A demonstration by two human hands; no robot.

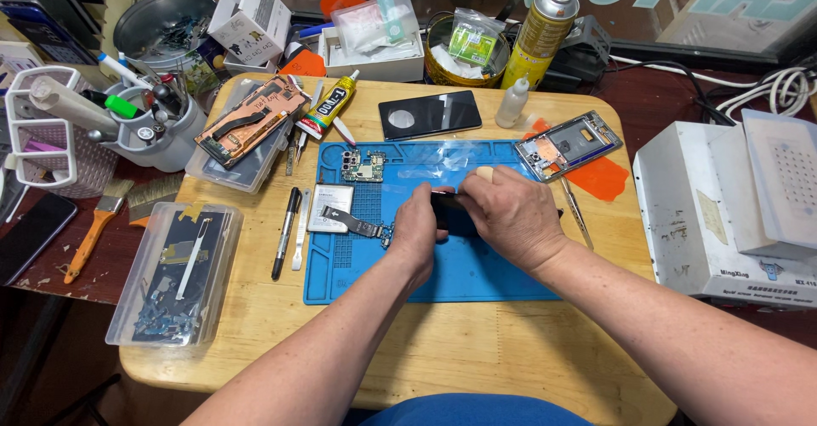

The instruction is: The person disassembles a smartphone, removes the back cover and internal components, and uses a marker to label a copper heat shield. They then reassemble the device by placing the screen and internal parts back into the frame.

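My left hand (pixel 417 226) and right hand (pixel 511 215) are pressed close together over the middle of the blue mat (pixel 459 277), both pinching a small dark phone part (pixel 449 215) between fingers and thumbs; most of it is hidden under my hands, so I can only say it looks flat, black and thin, with a pale edge at its top. I think the risk here is a slip: too much squeeze or twist could bend or crack the part, and a jerk of my left hand could catch the ribbon cable (pixel 356 223) lying just left of it on the mat. The circuit board (pixel 363 166) sits at the mat's upper left corner, the phone frame (pixel 568 145) at its upper right corner, and the tweezers (pixel 576 213) along its right edge, near my right hand.
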